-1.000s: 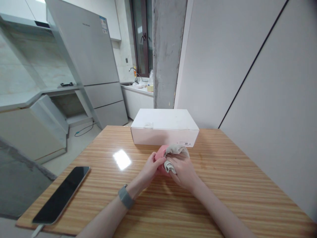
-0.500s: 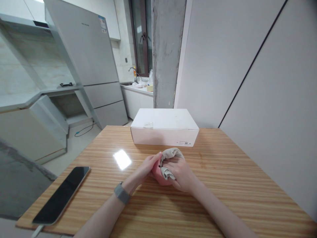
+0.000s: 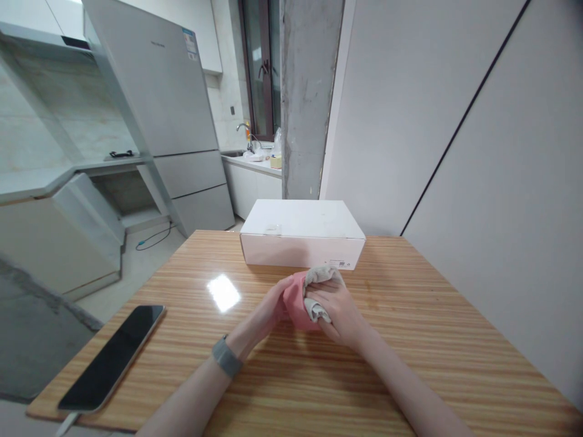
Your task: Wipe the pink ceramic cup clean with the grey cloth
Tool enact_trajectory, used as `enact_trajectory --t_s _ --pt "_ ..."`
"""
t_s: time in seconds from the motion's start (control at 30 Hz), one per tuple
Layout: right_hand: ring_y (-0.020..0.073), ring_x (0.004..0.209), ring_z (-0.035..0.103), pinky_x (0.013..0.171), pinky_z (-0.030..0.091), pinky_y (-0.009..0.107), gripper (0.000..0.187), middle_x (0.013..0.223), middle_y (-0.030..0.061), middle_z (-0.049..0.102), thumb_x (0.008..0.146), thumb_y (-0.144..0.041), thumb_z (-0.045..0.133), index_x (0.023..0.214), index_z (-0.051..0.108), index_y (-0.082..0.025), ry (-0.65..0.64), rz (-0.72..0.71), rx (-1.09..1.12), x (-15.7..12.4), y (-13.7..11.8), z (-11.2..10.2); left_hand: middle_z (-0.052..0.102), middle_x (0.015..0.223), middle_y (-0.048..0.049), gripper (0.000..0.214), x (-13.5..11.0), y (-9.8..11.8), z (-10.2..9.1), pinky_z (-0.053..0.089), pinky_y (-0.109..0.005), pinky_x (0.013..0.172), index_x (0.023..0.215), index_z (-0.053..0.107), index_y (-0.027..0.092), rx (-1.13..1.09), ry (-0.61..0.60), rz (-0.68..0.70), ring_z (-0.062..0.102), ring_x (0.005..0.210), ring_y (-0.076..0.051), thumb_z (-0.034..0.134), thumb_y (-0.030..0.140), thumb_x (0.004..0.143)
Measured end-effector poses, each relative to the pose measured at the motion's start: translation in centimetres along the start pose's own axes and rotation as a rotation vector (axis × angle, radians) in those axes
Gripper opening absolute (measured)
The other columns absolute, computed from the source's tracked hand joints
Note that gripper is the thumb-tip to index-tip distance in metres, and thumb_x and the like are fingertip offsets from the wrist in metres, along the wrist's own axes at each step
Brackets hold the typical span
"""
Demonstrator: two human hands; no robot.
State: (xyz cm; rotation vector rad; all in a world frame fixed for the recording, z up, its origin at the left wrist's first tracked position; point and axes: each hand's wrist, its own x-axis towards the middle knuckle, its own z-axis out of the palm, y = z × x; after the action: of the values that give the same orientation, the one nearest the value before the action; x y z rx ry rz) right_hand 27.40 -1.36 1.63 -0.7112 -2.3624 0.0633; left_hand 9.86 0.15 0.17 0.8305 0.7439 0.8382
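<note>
At the middle of the wooden table (image 3: 432, 340), just in front of the white cardboard box (image 3: 303, 237), your two hands meet around a small bundle of fabric. Your left hand (image 3: 268, 306), with a grey wristband (image 3: 226, 356) behind it, is curled shut on the left side of the pink cloth (image 3: 296, 303). Your right hand (image 3: 339, 309) is closed over the bundle's right side, its fingers wrapped by a beige cloth (image 3: 319, 276) that drapes over the knuckles and tucks under against the pink one. The bundle sits low, near the tabletop; whether it touches, you cannot tell. Well to your left, a dark smartphone (image 3: 112, 358) lies flat near the table's edge.
</note>
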Motion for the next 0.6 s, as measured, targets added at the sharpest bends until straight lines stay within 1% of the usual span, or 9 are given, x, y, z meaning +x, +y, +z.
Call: enact_trajectory --t_s 0.03,0.1,0.17,0.27,0.33,0.43,0.53,0.6 --pt "0.0253 0.086 0.061 0.088 0.043 0.044 0.024 0.089 0.0090 0.068 0.087 -0.029 0.033 0.089 0.056 -0.021 -0.012 -0.009 0.015 0.0 -0.1 0.1 0.071 0.099 -0.0098 0.056 0.0 0.1 -0.3 0.049 -0.030 0.072 0.112 0.066 0.016 0.023 0.000 -0.018 0.063 0.091 -0.023 0.053 0.060 0.081" --pt "0.0254 0.084 0.061 0.086 0.044 0.043 0.023 0.089 0.0096 0.068 0.087 -0.030 0.034 0.088 0.055 -0.021 -0.039 -0.028 0.023 0.0 -0.3 0.4 0.072 0.090 -0.0082 0.055 0.0 0.3 -0.7 0.048 -0.027 0.066 0.107 0.069 0.015 0.123 0.035 -0.021 0.064 0.084 -0.021 0.054 0.061 0.081" --pt "0.0254 0.082 0.060 0.083 0.046 0.043 0.022 0.087 0.0099 0.067 0.085 -0.030 0.035 0.085 0.055 -0.020 -0.054 -0.044 0.018 0.0 -0.4 0.7 0.072 0.082 -0.0065 0.051 -0.1 0.5 -1.0 0.046 -0.026 0.062 0.101 0.071 0.014 0.221 0.060 0.013 0.063 0.077 -0.020 0.058 0.058 0.079" --pt "0.0251 0.083 0.060 0.084 0.046 0.042 0.021 0.088 0.0098 0.067 0.084 -0.028 0.037 0.084 0.056 -0.019 -0.063 -0.038 0.021 0.1 -0.5 1.1 0.071 0.079 -0.0059 0.047 -0.3 0.8 -1.1 0.045 -0.026 0.061 0.098 0.071 0.014 0.272 0.053 0.050 0.062 0.074 -0.019 0.059 0.056 0.079" --pt "0.0253 0.089 0.060 0.089 0.045 0.042 0.021 0.093 0.0099 0.068 0.085 -0.027 0.038 0.089 0.057 -0.019 -0.073 -0.007 0.028 0.2 -0.5 1.1 0.070 0.082 -0.0069 0.045 -0.3 0.8 -1.0 0.046 -0.027 0.062 0.098 0.070 0.014 0.267 0.057 0.052 0.062 0.076 -0.020 0.060 0.054 0.079" --pt "0.0262 0.099 0.059 0.095 0.042 0.045 0.025 0.101 0.0108 0.068 0.087 -0.025 0.037 0.099 0.058 -0.018 -0.055 0.050 0.007 0.3 -0.3 0.9 0.069 0.089 -0.0085 0.042 -0.2 0.4 -0.5 0.048 -0.030 0.062 0.099 0.067 0.014 0.178 0.112 0.069 0.062 0.079 -0.022 0.068 0.047 0.073" --pt "0.0268 0.100 0.060 0.094 0.042 0.046 0.026 0.100 0.0117 0.069 0.088 -0.025 0.036 0.099 0.059 -0.018 -0.020 0.085 -0.048 0.3 0.0 0.5 0.067 0.093 -0.0070 0.042 -0.2 -0.2 0.4 0.049 -0.029 0.064 0.098 0.063 0.016 0.075 0.152 0.119 0.061 0.080 -0.020 0.075 0.042 0.067" --pt "0.0273 0.099 0.061 0.093 0.043 0.046 0.025 0.098 0.0122 0.069 0.088 -0.025 0.037 0.098 0.059 -0.017 -0.010 0.058 -0.085 0.2 0.2 0.2 0.066 0.096 -0.0064 0.042 -0.3 -0.4 1.0 0.049 -0.028 0.068 0.098 0.062 0.017 0.037 0.123 0.133 0.061 0.084 -0.019 0.075 0.040 0.065"
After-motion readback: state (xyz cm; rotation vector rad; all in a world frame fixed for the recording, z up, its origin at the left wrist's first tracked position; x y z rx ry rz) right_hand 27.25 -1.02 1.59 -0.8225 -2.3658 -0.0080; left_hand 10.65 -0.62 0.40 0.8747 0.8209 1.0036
